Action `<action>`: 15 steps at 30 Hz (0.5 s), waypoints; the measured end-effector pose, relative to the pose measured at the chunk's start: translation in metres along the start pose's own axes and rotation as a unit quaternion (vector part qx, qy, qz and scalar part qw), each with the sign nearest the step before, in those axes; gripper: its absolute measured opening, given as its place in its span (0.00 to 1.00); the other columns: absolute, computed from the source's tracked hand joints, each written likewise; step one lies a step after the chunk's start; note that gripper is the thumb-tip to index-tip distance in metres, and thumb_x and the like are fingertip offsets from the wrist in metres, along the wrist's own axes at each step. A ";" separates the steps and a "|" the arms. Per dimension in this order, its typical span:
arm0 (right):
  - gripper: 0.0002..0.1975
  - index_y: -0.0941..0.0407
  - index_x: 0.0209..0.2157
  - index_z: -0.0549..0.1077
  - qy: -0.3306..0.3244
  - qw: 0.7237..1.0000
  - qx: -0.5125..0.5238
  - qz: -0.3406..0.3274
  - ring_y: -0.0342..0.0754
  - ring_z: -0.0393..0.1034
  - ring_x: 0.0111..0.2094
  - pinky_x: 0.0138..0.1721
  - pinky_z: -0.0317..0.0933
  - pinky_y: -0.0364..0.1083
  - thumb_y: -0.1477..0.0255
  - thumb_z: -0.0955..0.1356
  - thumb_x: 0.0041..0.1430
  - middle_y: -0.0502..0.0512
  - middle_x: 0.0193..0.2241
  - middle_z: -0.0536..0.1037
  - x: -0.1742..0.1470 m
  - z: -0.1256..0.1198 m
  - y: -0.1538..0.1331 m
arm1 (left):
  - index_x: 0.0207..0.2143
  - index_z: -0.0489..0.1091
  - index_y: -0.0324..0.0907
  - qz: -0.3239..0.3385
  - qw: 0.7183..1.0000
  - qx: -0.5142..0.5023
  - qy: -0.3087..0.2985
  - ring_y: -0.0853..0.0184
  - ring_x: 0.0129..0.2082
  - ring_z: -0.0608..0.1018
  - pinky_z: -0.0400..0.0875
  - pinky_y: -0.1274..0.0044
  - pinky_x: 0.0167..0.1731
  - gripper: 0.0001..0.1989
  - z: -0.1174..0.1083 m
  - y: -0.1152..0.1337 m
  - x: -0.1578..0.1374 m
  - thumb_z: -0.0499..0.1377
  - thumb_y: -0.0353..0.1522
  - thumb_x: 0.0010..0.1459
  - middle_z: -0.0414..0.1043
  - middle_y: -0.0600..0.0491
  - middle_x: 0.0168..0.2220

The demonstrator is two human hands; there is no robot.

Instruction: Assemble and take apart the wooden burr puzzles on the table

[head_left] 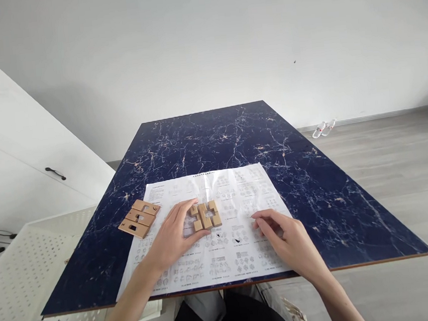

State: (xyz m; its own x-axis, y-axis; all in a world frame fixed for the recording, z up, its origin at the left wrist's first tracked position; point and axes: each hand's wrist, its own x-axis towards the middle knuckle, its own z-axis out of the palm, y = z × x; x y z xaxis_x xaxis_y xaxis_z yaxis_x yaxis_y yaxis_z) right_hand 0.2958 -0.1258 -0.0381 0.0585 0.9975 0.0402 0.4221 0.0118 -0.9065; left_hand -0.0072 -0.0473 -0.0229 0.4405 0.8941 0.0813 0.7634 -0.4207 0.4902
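Several notched wooden puzzle blocks (206,215) lie side by side on a printed instruction sheet (241,248). My left hand (173,232) spans their left part, index finger at the far side and thumb at the near side, both apparently touching the wood. The hand hides part of the leftmost piece. To the right, my right hand (281,232) rests over the sheet, apart from the blocks. Its fingers are curled in toward the thumb, with nothing visible between them. Left of my left hand lie flat wooden plates (139,218) with cut-out holes and marked numbers, overlapping the sheet's left edge.
The dark blue marbled table (204,141) extends away toward a pale wall. A white cabinet (26,143) stands on the left, with a perforated white surface (70,235) below. Clear bottles (323,128) are on the floor at the right, near the wall.
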 end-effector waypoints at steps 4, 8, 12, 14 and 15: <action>0.15 0.50 0.46 0.79 -0.008 1.000 -0.003 -0.006 0.52 0.77 0.34 0.35 0.67 0.48 0.59 0.64 0.74 0.54 0.38 0.85 0.001 -0.001 0.003 | 0.71 0.55 0.55 -0.005 1.000 0.006 0.000 0.47 0.67 0.72 0.71 0.55 0.63 0.40 0.000 0.001 0.000 0.63 0.56 0.64 0.65 0.45 0.69; 0.15 0.51 0.46 0.79 -0.001 1.000 0.003 -0.013 0.52 0.77 0.34 0.35 0.68 0.48 0.59 0.65 0.73 0.55 0.37 0.85 0.001 -0.002 0.003 | 0.71 0.55 0.54 0.003 1.000 0.007 0.004 0.48 0.66 0.73 0.70 0.56 0.63 0.40 -0.001 0.003 0.001 0.62 0.57 0.64 0.67 0.46 0.68; 0.15 0.52 0.45 0.79 0.005 1.000 0.008 -0.018 0.52 0.77 0.34 0.34 0.68 0.47 0.58 0.64 0.73 0.55 0.36 0.84 0.001 -0.001 0.002 | 0.71 0.56 0.53 0.006 1.000 0.009 0.003 0.48 0.66 0.72 0.70 0.55 0.63 0.40 0.000 0.005 0.000 0.62 0.57 0.65 0.68 0.44 0.67; 0.15 0.52 0.45 0.79 0.008 1.000 0.006 -0.020 0.51 0.77 0.34 0.34 0.68 0.47 0.58 0.64 0.73 0.54 0.36 0.84 0.001 0.000 0.003 | 0.71 0.55 0.53 0.009 1.000 0.010 0.000 0.48 0.66 0.72 0.69 0.55 0.63 0.39 0.000 0.006 0.000 0.61 0.57 0.66 0.67 0.44 0.67; 0.16 0.52 0.45 0.79 0.009 1.000 0.005 -0.020 0.51 0.78 0.34 0.35 0.68 0.47 0.58 0.64 0.73 0.55 0.36 0.84 0.001 0.001 0.004 | 0.71 0.55 0.52 0.011 1.000 0.010 0.000 0.47 0.66 0.72 0.69 0.55 0.63 0.39 -0.001 0.006 -0.001 0.61 0.57 0.66 0.67 0.44 0.67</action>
State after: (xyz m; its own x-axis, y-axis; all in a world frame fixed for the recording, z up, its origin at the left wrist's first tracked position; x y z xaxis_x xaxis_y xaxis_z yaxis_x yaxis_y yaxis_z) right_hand 0.2970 -0.1245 -0.0417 0.0579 0.9948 0.0843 0.4150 0.0528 -0.9083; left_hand -0.0037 -0.0503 -0.0197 0.4581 0.8841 0.0919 0.7628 -0.4442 0.4700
